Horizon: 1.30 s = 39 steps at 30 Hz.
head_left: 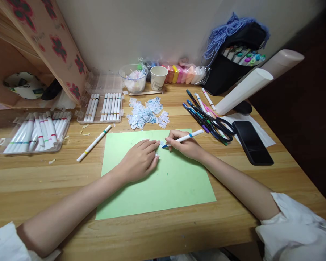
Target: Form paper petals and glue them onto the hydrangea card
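Note:
My right hand [183, 145] is closed around a white marker [196, 133] with a blue band, its blue tip pointing down and left. That tip meets a small piece of white paper [162, 143] with light blue marks. My left hand [141, 159] presses on the paper piece, its fingers close together and the thumb bent below them; most of what lies beneath is hidden. Both hands rest over a light green sheet [157, 192]. Just beyond the sheet sits a pile of torn paper bits [143, 114] with blue marks.
A loose marker [94, 143] lies left of the sheet, near two marker cases [99, 112] [34, 134]. Behind stand a plastic bowl [136, 81] and a paper cup [159, 78]. Rightward are scissors [225, 125], pens [198, 117], a phone [252, 143], and a white tube [244, 90].

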Tool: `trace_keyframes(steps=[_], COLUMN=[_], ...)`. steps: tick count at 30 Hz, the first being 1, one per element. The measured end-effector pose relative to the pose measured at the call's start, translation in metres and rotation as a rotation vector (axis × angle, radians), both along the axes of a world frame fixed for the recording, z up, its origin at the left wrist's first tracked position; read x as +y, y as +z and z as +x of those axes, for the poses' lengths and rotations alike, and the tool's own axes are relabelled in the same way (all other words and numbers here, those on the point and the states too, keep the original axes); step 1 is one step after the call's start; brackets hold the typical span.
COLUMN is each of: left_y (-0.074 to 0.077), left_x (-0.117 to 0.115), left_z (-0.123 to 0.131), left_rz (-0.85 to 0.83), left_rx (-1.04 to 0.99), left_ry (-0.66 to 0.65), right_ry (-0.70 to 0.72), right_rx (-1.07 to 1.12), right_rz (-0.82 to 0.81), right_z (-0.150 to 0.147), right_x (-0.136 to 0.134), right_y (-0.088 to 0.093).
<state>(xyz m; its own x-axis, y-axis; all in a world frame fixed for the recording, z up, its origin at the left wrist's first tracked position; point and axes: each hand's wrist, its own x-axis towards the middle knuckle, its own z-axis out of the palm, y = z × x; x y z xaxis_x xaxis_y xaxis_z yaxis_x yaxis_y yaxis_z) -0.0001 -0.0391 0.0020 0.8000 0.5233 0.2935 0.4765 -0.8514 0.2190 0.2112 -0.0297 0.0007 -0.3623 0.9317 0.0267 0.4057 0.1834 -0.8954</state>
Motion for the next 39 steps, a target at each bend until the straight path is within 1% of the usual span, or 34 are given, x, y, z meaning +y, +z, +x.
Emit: trace_keyframes(steps=[10,13,15,17,19,22,23,24,26,28,29,31,33,35,39], left_y=[0.000,0.001,0.003,0.004,0.005,0.006,0.006,0.006,0.006,0.006,0.005,0.005,0.004,0.004,0.005], left_x=[-0.001,-0.002,-0.003,-0.003,-0.002,0.003,0.005,0.007,0.009,0.009,0.009,0.009,0.009,0.008,0.008], left_z=[0.000,-0.002,-0.003,-0.006,-0.008,-0.010,-0.010,-0.011,-0.011,-0.011,-0.011,-0.011,-0.011,-0.011,-0.012], left_rz=[-0.007,0.021,0.038,0.023,-0.049,-0.223,-0.277,-0.321,-0.375,-0.393,-0.395,-0.403,-0.420,-0.446,-0.481], left_rx=[-0.027,-0.087,-0.156,-0.242,-0.340,-0.493,-0.537,-0.574,-0.622,-0.637,-0.637,-0.620,-0.602,-0.582,-0.539], left_ry=[0.009,0.009,0.031,0.102,0.229,0.441,0.496,0.537,0.578,0.588,0.589,0.589,0.587,0.576,0.534], right_ry=[-0.025,-0.047,-0.090,-0.119,-0.077,0.073,0.082,0.055,-0.070,-0.166,-0.175,-0.111,-0.004,0.060,0.076], right_rx=[0.016,0.095,0.180,0.236,0.218,0.036,-0.041,-0.115,-0.211,-0.237,-0.225,-0.176,-0.134,-0.099,-0.057], right_rz=[-0.008,-0.017,-0.009,0.014,0.051,0.212,0.287,0.355,0.454,0.517,0.546,0.592,0.580,0.504,0.315], right_z=[0.002,0.002,0.001,0.001,0.000,-0.003,-0.004,-0.005,-0.006,-0.006,-0.005,-0.005,-0.008,-0.013,-0.028], right_x=[0.001,0.003,0.003,0.001,-0.002,-0.006,-0.006,-0.006,-0.003,-0.001,-0.001,-0.002,-0.006,-0.011,-0.018], right_y=[-0.003,-0.006,-0.006,-0.004,-0.002,-0.001,-0.001,-0.002,-0.006,-0.009,-0.009,-0.009,-0.007,-0.004,-0.003])
